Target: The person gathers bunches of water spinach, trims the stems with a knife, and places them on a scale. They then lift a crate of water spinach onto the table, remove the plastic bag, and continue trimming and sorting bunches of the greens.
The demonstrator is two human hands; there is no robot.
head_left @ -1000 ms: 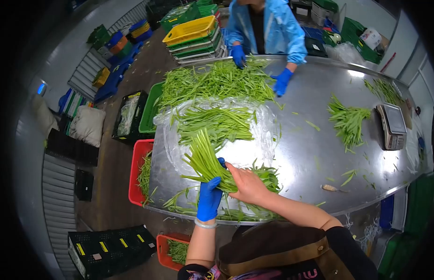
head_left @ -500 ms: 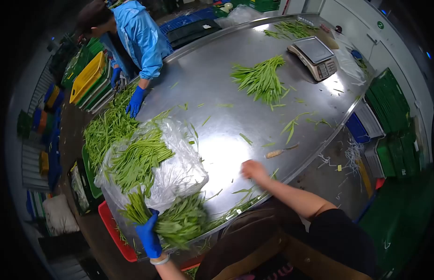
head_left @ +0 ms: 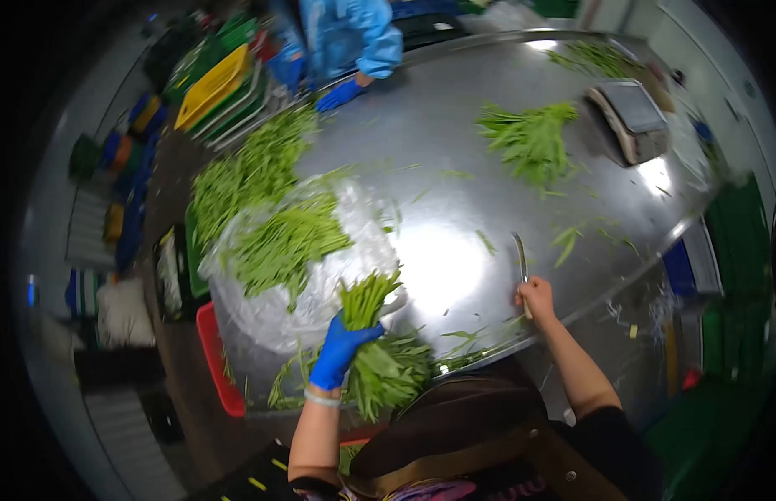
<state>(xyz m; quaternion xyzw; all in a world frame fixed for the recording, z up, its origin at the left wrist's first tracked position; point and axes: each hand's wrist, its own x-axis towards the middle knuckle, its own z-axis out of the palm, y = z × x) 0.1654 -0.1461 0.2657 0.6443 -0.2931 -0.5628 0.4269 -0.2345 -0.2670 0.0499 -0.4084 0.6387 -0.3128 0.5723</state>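
Note:
My left hand (head_left: 338, 352), in a blue glove, is closed around a bunch of leafy green vegetables (head_left: 390, 371), its cut stems upward and leaves hanging toward me at the table's near edge. My bare right hand (head_left: 535, 298) grips the handle of a small knife (head_left: 521, 257), whose curved blade points away from me over the metal table (head_left: 438, 200). Left of the knife, clear plastic sheeting (head_left: 367, 230) lies crumpled under a heap of long-stemmed greens (head_left: 300, 238). Behind that heap spreads a larger pile of greens (head_left: 254, 167).
Across the table, a co-worker in a blue jacket (head_left: 346, 37) rests a gloved hand (head_left: 341, 95) on the edge. A bundle of greens (head_left: 534, 142) lies near a weighing scale (head_left: 632, 117). A red crate (head_left: 214, 359) stands below the left edge; a yellow crate (head_left: 213, 88) tops a stack.
My right hand has taken hold of the knife that lay on the table and turned its blade away from me. My left hand has lifted the bunch and brought it rightward.

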